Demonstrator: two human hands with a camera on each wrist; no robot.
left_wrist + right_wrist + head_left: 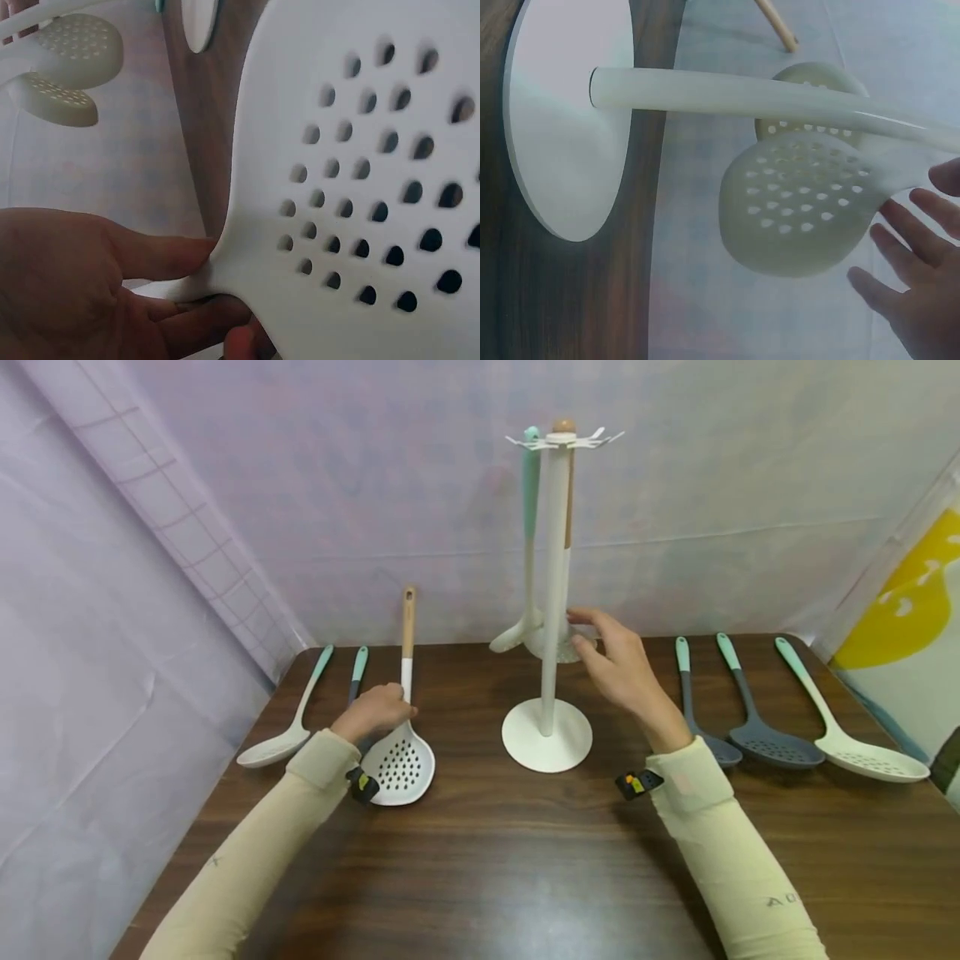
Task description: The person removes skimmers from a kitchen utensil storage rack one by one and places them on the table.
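Observation:
My left hand [378,708] pinches the neck of a white skimmer [401,764] with a wooden handle. In the left wrist view the thumb lies at the base of its perforated head [262,150]. A white utensil stand [553,610] rises from a round base. Hung on it are a second wooden-handled white skimmer [780,247] and a mint-handled utensil [531,497] with a pale perforated head. My right hand [622,664] is beside the hanging skimmer, fingers loosely spread; its fingertips are near the neck, and contact is unclear.
To the left lie a mint-handled pale spoon [273,750] and a grey utensil with a mint handle [360,664], partly hidden by my left hand. On the right are two dark grey utensils, one a slotted spoon [776,747], and a pale slotted spoon [870,756]. A cloth wall [420,527] stands behind.

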